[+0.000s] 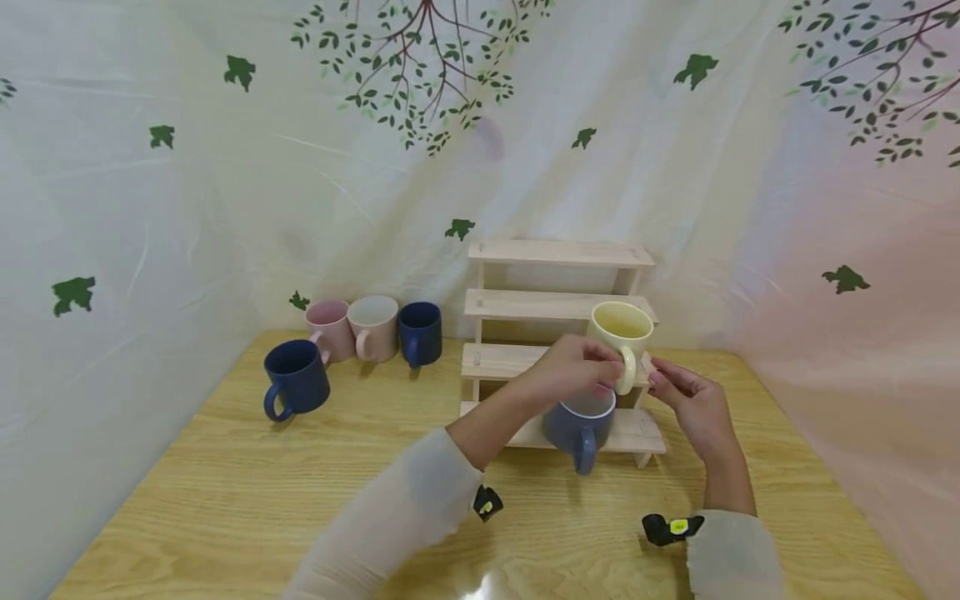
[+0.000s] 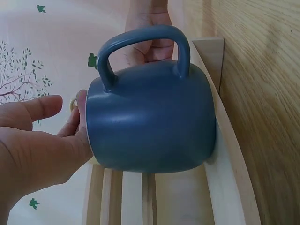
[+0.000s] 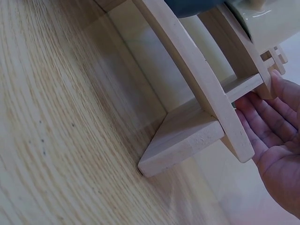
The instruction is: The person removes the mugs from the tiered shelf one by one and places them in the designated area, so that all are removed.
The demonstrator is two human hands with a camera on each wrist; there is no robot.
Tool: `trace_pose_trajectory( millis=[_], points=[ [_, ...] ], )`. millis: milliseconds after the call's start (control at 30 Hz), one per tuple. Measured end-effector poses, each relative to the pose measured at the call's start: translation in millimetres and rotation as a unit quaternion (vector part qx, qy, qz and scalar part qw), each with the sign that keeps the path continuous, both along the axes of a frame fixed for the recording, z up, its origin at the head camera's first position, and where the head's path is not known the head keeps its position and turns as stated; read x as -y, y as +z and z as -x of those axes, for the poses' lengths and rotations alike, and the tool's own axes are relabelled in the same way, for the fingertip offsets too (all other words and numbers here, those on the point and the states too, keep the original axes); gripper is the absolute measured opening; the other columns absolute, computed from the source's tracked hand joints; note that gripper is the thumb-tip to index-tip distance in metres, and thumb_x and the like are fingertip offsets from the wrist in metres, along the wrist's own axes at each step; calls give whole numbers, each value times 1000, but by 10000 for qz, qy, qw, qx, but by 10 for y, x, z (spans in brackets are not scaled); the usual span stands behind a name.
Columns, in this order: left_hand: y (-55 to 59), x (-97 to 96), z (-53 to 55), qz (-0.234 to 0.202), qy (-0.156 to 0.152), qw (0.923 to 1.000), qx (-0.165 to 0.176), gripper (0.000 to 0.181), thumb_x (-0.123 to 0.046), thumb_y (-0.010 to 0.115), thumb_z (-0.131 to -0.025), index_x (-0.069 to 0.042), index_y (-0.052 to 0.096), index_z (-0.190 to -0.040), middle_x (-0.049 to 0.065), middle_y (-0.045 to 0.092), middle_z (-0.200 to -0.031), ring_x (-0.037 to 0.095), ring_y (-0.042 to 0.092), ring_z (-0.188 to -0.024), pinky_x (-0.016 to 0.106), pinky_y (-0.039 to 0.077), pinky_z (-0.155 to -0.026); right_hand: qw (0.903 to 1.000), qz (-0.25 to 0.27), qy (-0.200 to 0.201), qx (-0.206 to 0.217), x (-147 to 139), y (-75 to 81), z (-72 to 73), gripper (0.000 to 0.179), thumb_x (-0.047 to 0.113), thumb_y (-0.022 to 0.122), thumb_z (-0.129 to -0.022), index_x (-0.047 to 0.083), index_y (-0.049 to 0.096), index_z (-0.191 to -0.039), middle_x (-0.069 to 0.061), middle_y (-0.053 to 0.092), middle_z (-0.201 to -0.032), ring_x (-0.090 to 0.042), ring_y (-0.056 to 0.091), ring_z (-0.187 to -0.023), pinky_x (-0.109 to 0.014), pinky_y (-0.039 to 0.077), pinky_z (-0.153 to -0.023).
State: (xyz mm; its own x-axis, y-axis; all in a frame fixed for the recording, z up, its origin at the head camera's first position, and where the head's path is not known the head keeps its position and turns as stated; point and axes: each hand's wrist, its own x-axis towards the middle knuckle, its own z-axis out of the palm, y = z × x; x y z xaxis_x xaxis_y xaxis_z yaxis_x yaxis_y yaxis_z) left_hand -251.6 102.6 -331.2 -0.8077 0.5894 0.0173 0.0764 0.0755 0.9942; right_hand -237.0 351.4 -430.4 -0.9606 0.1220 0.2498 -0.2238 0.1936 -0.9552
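A yellow mug (image 1: 621,325) stands on the second step up of a wooden tiered stand (image 1: 495,360). My left hand (image 1: 570,371) is at its handle, thumb and fingers on either side of it. In the left wrist view the left hand (image 2: 42,145) reaches past a grey-blue mug (image 2: 150,117), which hides part of the fingers. That grey-blue mug (image 1: 581,425) stands on the lowest step, handle toward me. My right hand (image 1: 697,408) pinches the right end of the step under the yellow mug. In the right wrist view the right hand (image 3: 281,136) has its thumb against that board.
Left of the stand, a pink mug (image 1: 332,333), a whitish mug (image 1: 375,333) and a dark blue mug (image 1: 422,337) stand in a row. Another dark blue mug (image 1: 303,383) stands nearer me at left. A patterned curtain (image 1: 360,208) rises behind the wooden table (image 1: 315,483).
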Motion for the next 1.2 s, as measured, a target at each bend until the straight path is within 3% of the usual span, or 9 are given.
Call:
trace_pose_trajectory(
  millis=[233, 333, 400, 500, 600, 733, 867, 1200],
  points=[
    [-3, -81, 2, -114, -106, 9987, 484, 24, -6, 66, -99, 9, 68, -118, 9, 71, -94, 26, 74, -88, 31, 62, -77, 9999, 113, 25, 5, 3, 8, -13, 55, 22, 70, -99, -10, 54, -140, 16, 72, -111, -2, 72, -93, -18, 55, -86],
    [-4, -110, -3, -351, -163, 9954, 880, 22, -4, 65, -100, 10, 67, -116, 8, 68, -91, 35, 72, -101, 32, 62, -82, 9998, 171, 37, 18, 2, 11, -14, 56, 22, 70, -99, -11, 53, -140, 16, 72, -111, -2, 72, -93, -19, 55, -87],
    [-6, -135, -8, -635, -152, 9894, 1295, 19, -1, 64, -99, 10, 66, -114, 7, 67, -92, 40, 68, -112, 33, 61, -85, 9999, 143, 19, 33, 0, 13, -15, 56, 23, 70, -99, -11, 53, -141, 17, 71, -110, -1, 72, -93, -17, 55, -86],
    [-16, -176, -17, -1168, -118, 9749, 1890, 19, 5, 62, -98, 14, 63, -115, 18, 71, -104, 45, 60, -124, 35, 59, -91, 9999, 89, -12, 70, -4, 13, -18, 57, 24, 70, -99, -11, 52, -141, 19, 71, -109, -1, 72, -93, -16, 55, -85],
    [-32, -211, -28, -1476, -76, 9648, 2175, 23, 6, 61, -99, 17, 62, -118, 29, 68, -118, 45, 58, -127, 37, 58, -95, 9999, -10, -42, 110, -10, 10, -21, 58, 25, 69, -99, -10, 52, -142, 20, 70, -109, 0, 72, -93, -15, 55, -85],
    [-55, -251, -48, -1567, 33, 9629, 2196, 25, 1, 60, -101, 18, 63, -119, 21, 71, -102, 41, 62, -122, 36, 58, -93, 9998, -104, -81, 158, -16, 8, -24, 59, 27, 69, -99, -9, 51, -143, 20, 69, -110, 0, 72, -93, -15, 55, -85],
    [-81, -286, -70, -1605, 166, 9653, 2054, 27, -1, 59, -102, 20, 62, -120, 8, 67, -86, 36, 66, -114, 35, 59, -91, 9997, -151, -108, 186, -14, 7, -18, 59, 28, 68, -100, -8, 51, -144, 20, 69, -111, 0, 72, -94, -14, 55, -85],
    [-123, -315, -110, -1424, 553, 9774, 1461, 21, -1, 61, -101, 16, 68, -111, 22, 73, -102, 40, 68, -112, 31, 62, -81, 9995, -243, -99, 172, -12, 9, -7, 58, 29, 67, -100, -7, 52, -144, 20, 69, -111, 0, 71, -94, -14, 54, -85]
  ],
)
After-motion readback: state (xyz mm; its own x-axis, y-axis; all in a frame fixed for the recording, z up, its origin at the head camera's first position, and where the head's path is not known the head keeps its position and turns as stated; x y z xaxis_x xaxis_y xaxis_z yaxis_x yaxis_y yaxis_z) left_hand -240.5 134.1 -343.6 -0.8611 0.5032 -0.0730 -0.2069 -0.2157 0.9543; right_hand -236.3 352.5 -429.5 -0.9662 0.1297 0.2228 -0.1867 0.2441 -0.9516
